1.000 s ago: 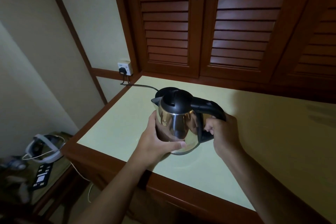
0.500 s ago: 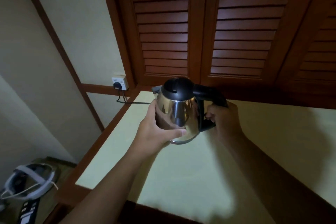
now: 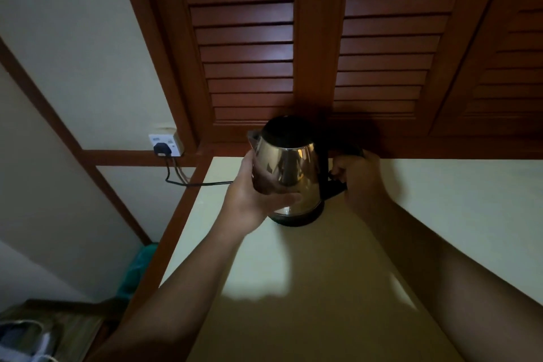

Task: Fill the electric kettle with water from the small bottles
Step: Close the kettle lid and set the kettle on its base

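Steel kettle (image 3: 289,173) upright on black base (image 3: 296,219), near counter (image 3: 440,200) back-left edge, just before louvred doors (image 3: 249,38), counter surface running wide rightward, left hand (image 3: 249,197) fingers wrapped round kettle body, right hand (image 3: 357,176) curled round handle, lid down, contents hidden.

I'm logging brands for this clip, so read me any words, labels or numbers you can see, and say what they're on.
No text here can be read.
wall socket: faint small marks on its white plate, too blurred to read.
kettle: no label or brand shows on the steel side facing the camera.
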A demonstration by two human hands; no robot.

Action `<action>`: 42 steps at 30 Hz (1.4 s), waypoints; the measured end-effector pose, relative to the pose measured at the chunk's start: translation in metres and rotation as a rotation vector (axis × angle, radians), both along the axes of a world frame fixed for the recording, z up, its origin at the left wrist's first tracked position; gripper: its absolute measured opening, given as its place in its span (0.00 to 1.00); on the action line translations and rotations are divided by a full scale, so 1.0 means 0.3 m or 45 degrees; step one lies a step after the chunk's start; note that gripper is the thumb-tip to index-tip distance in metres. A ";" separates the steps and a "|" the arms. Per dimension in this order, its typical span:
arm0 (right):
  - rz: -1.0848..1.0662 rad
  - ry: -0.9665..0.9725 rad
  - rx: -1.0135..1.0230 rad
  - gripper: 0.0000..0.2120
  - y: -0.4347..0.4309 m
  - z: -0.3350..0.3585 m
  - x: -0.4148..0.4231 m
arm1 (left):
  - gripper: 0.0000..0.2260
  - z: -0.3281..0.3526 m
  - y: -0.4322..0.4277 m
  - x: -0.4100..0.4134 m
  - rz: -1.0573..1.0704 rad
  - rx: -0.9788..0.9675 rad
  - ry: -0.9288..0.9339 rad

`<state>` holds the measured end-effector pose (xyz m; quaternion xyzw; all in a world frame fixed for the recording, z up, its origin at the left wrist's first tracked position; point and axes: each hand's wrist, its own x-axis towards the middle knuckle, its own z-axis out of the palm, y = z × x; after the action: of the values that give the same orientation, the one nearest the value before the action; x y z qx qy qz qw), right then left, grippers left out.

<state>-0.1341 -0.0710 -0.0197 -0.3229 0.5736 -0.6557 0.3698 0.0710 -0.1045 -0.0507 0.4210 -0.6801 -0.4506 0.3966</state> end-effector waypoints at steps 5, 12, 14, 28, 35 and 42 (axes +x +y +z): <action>-0.038 -0.007 -0.021 0.14 -0.021 0.007 0.004 | 0.47 -0.024 -0.033 -0.006 0.065 -0.066 -0.040; -0.101 -0.040 0.006 0.14 -0.045 0.020 0.001 | 0.50 -0.033 -0.060 -0.019 0.017 -0.030 -0.013; -0.102 -0.069 0.013 0.14 -0.047 0.020 -0.001 | 0.49 -0.039 -0.065 -0.025 0.015 -0.035 0.003; -0.109 -0.100 0.031 0.10 -0.087 -0.018 -0.039 | 0.41 -0.008 -0.041 -0.036 -0.002 -0.053 0.003; -0.102 -0.081 0.103 0.09 -0.108 -0.020 -0.057 | 0.40 -0.001 -0.036 -0.048 0.016 -0.036 -0.026; -0.107 -0.087 0.094 0.10 -0.115 -0.033 -0.060 | 0.41 0.007 -0.041 -0.041 0.017 -0.013 -0.071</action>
<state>-0.1521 -0.1056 -0.0297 -0.2621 0.5975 -0.6597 0.3729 0.0587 -0.1168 -0.0486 0.4357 -0.6904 -0.4324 0.3827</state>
